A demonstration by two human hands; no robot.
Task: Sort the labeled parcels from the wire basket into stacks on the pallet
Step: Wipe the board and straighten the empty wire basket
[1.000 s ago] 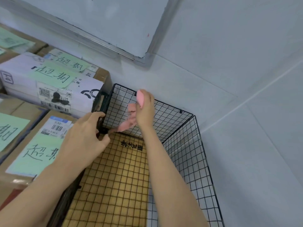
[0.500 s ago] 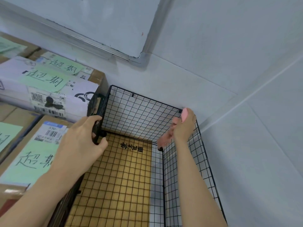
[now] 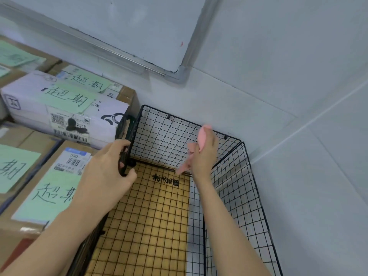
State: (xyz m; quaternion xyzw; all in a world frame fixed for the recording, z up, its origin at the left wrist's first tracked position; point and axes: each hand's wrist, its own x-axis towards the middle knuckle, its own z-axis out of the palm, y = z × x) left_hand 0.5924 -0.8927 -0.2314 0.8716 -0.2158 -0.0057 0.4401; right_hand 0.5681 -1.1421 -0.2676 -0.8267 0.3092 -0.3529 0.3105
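The wire basket (image 3: pixel 159 140) is made of black mesh in a square grid. Through it a yellow-tan base panel (image 3: pixel 147 216) printed with black characters is seen. A white parcel (image 3: pixel 29 116) is marked with a pale green label (image 3: pixel 65 96) bearing black handwriting. A second green label (image 3: pixel 49 196) is carried by a brown cardboard parcel (image 3: pixel 18 236). Pink is shown at the fingertips (image 3: pixel 203 136) of the right hand (image 3: pixel 205 156), possibly nails, though these are blurred.

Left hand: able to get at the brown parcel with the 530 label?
Probably yes, after letting go. The left hand grips the left wall of the wire basket, right beside the brown parcel, whose top lies uncovered.
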